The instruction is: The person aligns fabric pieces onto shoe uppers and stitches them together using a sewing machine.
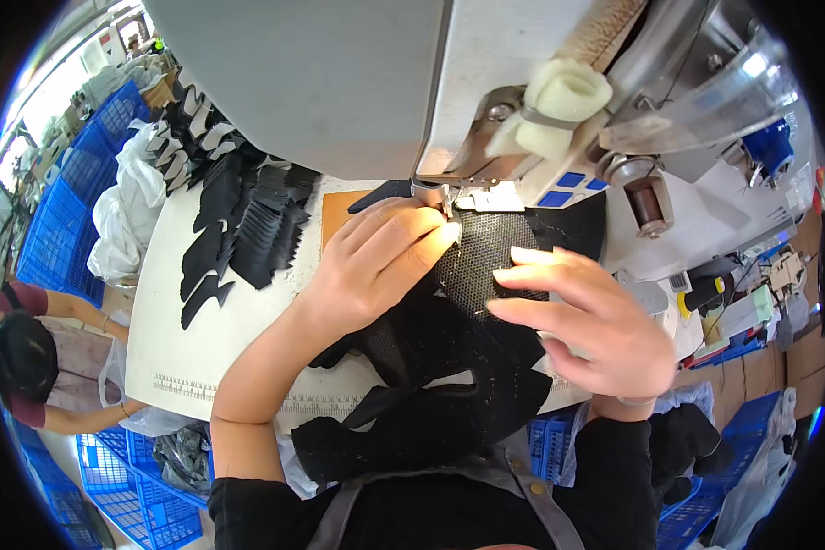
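Observation:
A sewing machine's presser foot (431, 192) comes down onto black fabric pieces (467, 367) that spread over the table's front edge toward my lap. Close against the foot, my left hand (371, 257) has its fingers together, gripping the black fabric at its tips; the exact edge they hold is hidden. A perforated black mesh piece (490, 252) lies right of the needle. Over that mesh, my right hand (591, 321) is open with fingers spread, slightly blurred, and nothing shows between them.
Stacks of cut black pieces (270, 225) lie on the white table (170, 321) at left. A brown thread spool (646, 206) is on the machine at right. Blue crates (64, 225) and a white plastic bag (128, 211) stand beyond the left edge. Another person (50, 357) works at far left.

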{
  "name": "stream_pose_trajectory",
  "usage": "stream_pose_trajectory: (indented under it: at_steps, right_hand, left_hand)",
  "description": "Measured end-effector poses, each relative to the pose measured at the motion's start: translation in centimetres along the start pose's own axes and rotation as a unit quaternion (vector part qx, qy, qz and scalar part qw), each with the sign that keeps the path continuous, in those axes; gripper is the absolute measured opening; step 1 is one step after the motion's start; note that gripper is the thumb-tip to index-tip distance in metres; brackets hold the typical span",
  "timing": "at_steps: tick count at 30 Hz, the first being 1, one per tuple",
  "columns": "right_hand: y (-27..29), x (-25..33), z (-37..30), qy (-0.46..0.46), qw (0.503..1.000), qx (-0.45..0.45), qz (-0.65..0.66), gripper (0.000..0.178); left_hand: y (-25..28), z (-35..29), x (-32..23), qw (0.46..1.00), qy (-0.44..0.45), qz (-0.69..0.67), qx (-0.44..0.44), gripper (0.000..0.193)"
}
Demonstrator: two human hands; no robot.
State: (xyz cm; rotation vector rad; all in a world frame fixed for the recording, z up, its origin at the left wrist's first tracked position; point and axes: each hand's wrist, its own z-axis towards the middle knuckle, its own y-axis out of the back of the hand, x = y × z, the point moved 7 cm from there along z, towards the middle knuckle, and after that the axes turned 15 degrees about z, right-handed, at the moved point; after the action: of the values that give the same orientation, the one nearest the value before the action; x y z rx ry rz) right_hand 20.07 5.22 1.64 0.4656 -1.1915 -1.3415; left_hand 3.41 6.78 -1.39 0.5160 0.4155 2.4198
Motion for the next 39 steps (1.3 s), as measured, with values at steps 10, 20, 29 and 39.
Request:
stream_pose_trajectory:
  at_steps: [10, 20, 29, 39]
  right_hand:
    - [-2.2, 1.5, 2.0, 0.128, 0.948, -0.207, -0.207, 0.009]
    - [-3.9, 1.8, 2.2, 0.162, 0.922, -0.257, -0.239, 0.006]
    - [-0.8, -4.9, 1.9, 0.043, 0.980, -0.192, 0.007, 0.031]
    - [-1.3, 0.0, 2.1, 0.061, 0.939, -0.222, -0.254, 0.020]
  left_hand:
    - [0.1, 1.1, -0.3, 0.996, -0.019, 0.069, 0.048, 0.032]
    - [0.6, 0.6, 1.3, 1.000, 0.015, 0.012, 0.013, 0.033]
    - [0.5, 0.5, 2.5, 0.984, 0.129, -0.042, 0.119, 0.022]
    - [-1.3, -4.1, 5.9, 0.745, 0.330, -0.382, 0.437, 0.036]
